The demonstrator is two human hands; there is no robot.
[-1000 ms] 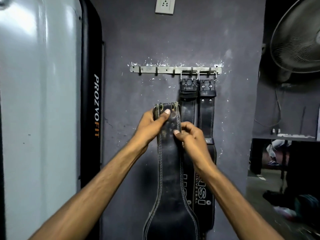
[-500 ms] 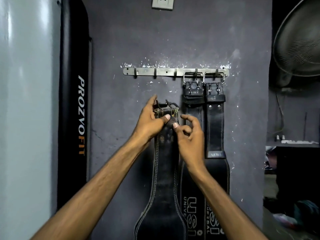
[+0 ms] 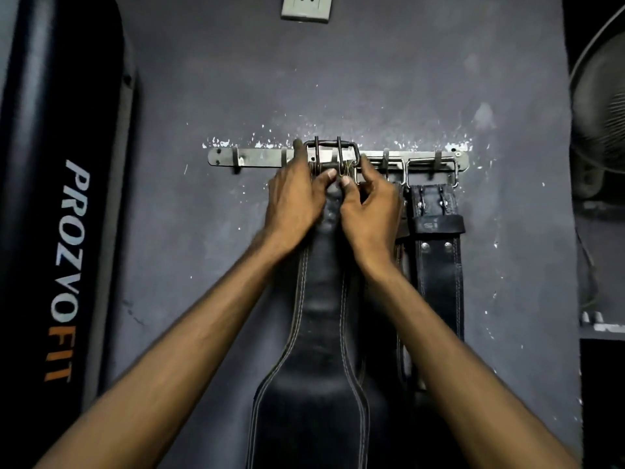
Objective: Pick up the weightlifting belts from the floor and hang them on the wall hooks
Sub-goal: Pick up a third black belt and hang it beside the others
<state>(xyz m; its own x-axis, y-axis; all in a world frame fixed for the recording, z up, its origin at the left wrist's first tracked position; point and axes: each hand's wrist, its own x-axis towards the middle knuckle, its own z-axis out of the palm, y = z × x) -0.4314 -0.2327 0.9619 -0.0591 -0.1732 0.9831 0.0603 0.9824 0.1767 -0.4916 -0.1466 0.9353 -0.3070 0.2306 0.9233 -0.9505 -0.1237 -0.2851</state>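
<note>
Fingers point(image 3: 324, 176) of left hand point(image 3: 294, 204) and right hand point(image 3: 368, 208) pinched tight on the belt point(image 3: 321, 333) top. Buckle point(image 3: 333, 154) lifted up from lower down, now at the hook rail point(image 3: 257, 157). Almost hung, just beside two hanging belts point(image 3: 439, 265).

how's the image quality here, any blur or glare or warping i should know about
Head view: dim and dark overall; motion blur softens both hands, the left hand and right hand, and the held belt near the buckle; the hook rail stays fairly sharp. Wide-angle warping bows the punching bag at the left edge. Soft glare on the bag's side; the fan is cropped and murky.
</note>
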